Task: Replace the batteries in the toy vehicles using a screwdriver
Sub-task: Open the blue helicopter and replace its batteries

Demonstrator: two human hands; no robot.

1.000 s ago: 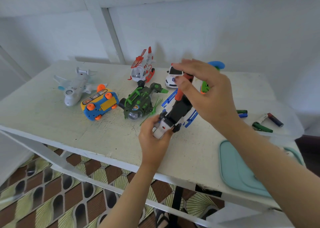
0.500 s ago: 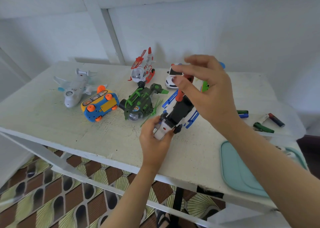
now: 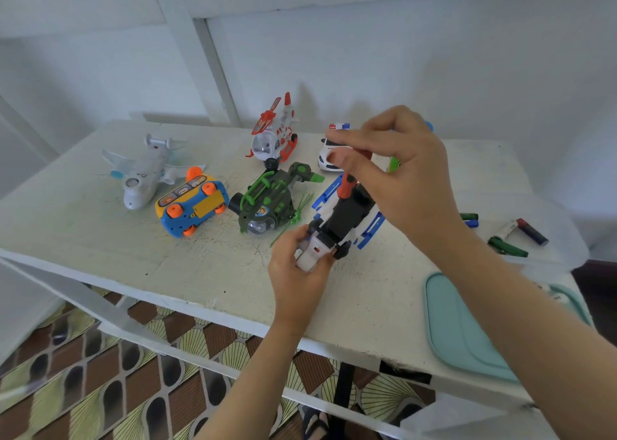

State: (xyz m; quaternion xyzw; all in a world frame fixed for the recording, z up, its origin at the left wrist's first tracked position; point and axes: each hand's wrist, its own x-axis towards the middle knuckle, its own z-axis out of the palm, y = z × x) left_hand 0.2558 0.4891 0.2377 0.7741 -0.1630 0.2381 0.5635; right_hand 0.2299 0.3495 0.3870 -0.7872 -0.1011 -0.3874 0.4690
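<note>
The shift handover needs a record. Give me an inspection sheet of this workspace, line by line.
Surface: white painted table, scuffed and speckled.
Job's things: white-and-blue toy lying underside up; screwdriver standing on it; loose batteries at the right; white plane, blue bus, green helicopter, red helicopter and police car behind.
Clutter: teal tray at the near right edge.
Hands: left hand grips the toy's near end; right hand pinches the screwdriver's top.
Cables: nothing seen.
Surroundings: white wall behind; patterned floor below.
</note>
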